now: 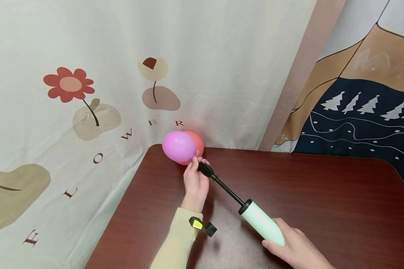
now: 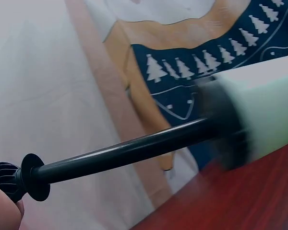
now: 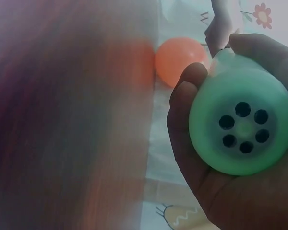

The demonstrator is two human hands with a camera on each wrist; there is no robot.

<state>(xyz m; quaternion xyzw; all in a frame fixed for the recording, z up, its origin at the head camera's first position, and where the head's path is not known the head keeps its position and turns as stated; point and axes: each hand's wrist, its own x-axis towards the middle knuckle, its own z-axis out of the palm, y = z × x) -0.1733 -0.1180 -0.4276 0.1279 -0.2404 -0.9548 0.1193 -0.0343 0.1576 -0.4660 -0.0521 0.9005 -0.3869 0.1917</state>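
Observation:
A pale green balloon pump (image 1: 260, 222) slants across the table, its black rod drawn out of the body. My right hand (image 1: 294, 243) grips the pump's green body, and the right wrist view shows its round end with several dark holes (image 3: 243, 109). At the far end, my left hand (image 1: 196, 179) pinches the neck of a purple balloon (image 1: 177, 146) at the ribbed black nozzle (image 1: 206, 170). The purple balloon is partly inflated; the exact join is hidden by the fingers. Behind it sits an orange-red balloon (image 1: 199, 141), partly covered.
The dark red wooden table (image 1: 323, 194) runs back to a pale curtain (image 1: 229, 74) printed with flowers and letters. To the right hangs a cloth (image 1: 357, 123) with white trees on dark blue. A small black device (image 1: 203, 226) is strapped on the left sleeve.

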